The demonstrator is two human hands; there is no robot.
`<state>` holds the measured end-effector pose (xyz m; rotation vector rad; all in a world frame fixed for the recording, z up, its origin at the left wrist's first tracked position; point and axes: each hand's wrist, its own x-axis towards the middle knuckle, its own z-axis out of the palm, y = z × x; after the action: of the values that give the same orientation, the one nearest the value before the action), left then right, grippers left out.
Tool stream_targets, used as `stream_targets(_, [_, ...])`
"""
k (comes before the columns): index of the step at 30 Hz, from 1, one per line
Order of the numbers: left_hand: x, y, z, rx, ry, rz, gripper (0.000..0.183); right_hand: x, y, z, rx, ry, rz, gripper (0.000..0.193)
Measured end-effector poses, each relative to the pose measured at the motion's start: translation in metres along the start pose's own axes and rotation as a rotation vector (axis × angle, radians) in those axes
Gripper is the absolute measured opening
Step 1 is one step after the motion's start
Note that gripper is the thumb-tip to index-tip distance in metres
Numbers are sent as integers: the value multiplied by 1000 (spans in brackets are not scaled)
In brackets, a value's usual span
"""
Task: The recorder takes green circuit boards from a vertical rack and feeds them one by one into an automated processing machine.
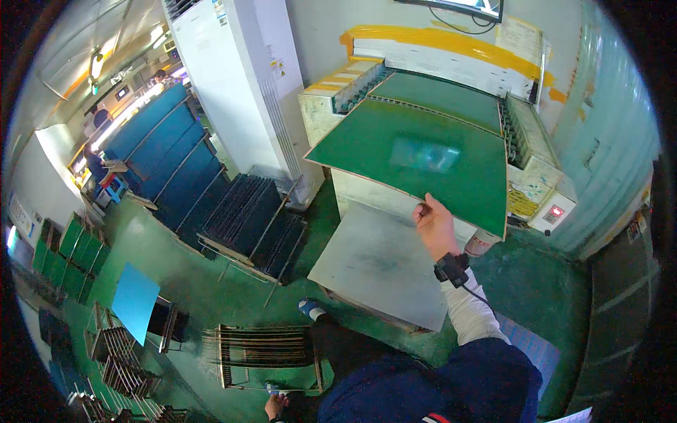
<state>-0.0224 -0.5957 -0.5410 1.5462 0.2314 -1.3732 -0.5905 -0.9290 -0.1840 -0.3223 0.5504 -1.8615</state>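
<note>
A large green panel (402, 151) lies on the roller machine, jutting out over its front. At the panel's near edge is my right hand (433, 224), its thumb by the rim and its fingers curled in, closed on the edge. Behind it a second green panel (441, 102) rests between the roller sides. Low in the view, my left hand (276, 407) hangs beside a slotted rack (264, 345) holding several thin panels on edge. Its fingers look curled, and whatever they may hold is hidden.
A grey-topped table (381, 264) stands just below the machine. To the left are a rack of dark panels (243, 215), tall blue panels (159, 155), a white cabinet (236, 84) and a light-blue sheet (135, 299). A control box (553, 211) sits at the right.
</note>
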Motion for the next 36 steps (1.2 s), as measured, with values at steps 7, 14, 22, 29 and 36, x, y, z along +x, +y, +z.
stream_targets(7, [24, -8, -16, -10, -90, -95, 34, 34, -13, 5, 45, -6, 7, 9])
stream_targets(14, [28, -3, -12, 27, -67, -64, 26, 81, -35, -3, 36, -1, -15, 9])
stream_targets(22, [25, -4, -16, 749, -97, 271, 23, 86, -24, -31, -65, -1, 55, 11])
stream_targets(29, [11, -2, 3, 486, -201, 245, 22, 79, -32, -36, -179, 134, -44, 12])
stream_targets(36, [39, -14, -33, 709, -298, 339, 21, 92, -21, -29, -193, 96, -17, 13])
